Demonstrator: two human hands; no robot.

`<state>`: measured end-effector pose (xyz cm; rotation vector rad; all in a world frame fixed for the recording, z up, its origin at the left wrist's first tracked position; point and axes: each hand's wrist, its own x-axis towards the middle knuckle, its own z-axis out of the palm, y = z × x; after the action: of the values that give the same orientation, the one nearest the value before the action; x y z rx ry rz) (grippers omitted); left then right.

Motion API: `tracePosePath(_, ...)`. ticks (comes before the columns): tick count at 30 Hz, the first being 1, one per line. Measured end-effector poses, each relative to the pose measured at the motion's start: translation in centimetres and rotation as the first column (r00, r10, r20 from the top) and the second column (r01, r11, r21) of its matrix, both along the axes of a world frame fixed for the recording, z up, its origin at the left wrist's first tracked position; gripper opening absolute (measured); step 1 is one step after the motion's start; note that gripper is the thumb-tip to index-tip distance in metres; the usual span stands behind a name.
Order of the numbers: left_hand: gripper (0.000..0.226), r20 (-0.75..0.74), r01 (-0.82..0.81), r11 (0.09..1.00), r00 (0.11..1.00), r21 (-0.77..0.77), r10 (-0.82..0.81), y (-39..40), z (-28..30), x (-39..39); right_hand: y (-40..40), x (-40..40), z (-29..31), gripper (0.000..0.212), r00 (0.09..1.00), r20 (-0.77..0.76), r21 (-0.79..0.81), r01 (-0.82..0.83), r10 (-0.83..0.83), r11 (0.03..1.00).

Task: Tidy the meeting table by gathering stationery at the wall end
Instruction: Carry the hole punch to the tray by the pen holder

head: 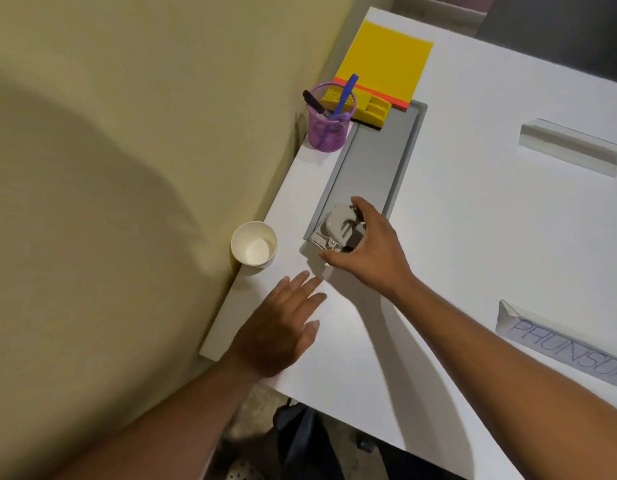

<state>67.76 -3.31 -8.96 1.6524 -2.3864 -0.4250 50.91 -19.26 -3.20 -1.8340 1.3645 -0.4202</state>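
Observation:
My right hand (364, 247) grips a grey hole punch (336, 228) at the near end of a grey recessed panel (373, 164) in the white table (473, 220). My left hand (283, 327) lies flat on the table with straight fingers, just short of the punch and holding nothing. Against the wall stands a purple mesh pen cup (328, 123) with a blue pen and a black marker. Beside it sit a yellow stapler-like block (373, 110) and a yellow notepad (386, 67) with an orange edge.
A white paper cup (254, 247) stands at the table's left edge by the beige wall (127, 168). Two clear name stands lie to the right, one far (573, 145), one near with handwritten letters (563, 341). A dark bag (300, 441) is below the table.

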Motion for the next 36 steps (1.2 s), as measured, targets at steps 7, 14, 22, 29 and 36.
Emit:
tracePosePath(7, 0.065, 0.049, 0.052, 0.995, 0.997, 0.081, -0.056, -0.3, -0.5, 1.5, -7.0, 4.7, -2.2, 0.100, 0.997, 0.016, -0.094, -0.076, 0.078, 0.993)
tracePosePath(14, 0.068, 0.042, 0.034, 0.989, 0.998, 0.145, -0.041, -0.5, -1.4, 1.5, -8.9, 6.3, -5.0, 0.109, 0.991, 0.016, -0.131, -0.130, 0.133, 0.983)
tracePosePath(22, 0.069, 0.024, 0.028, 0.989, 0.999, 0.147, -0.032, -0.5, -1.2, 1.5, -10.1, 6.6, -5.9, 0.108, 0.985, 0.052, -0.163, -0.153, 0.163, 0.975)
tracePosePath(29, 0.069, -0.005, 0.014, 0.990, 1.000, 0.137, -0.013, -0.5, -1.1, 1.5, -10.4, 6.4, -6.4, 0.094, 0.984, 0.034, -0.180, -0.164, 0.173, 0.970)
tracePosePath(36, 0.071, -0.006, 0.006, 0.988, 1.000, 0.157, -0.005, -0.5, -1.2, 1.4, -10.5, 6.2, -6.7, 0.098, 0.979, 0.014, -0.184, -0.200, 0.205, 0.963)
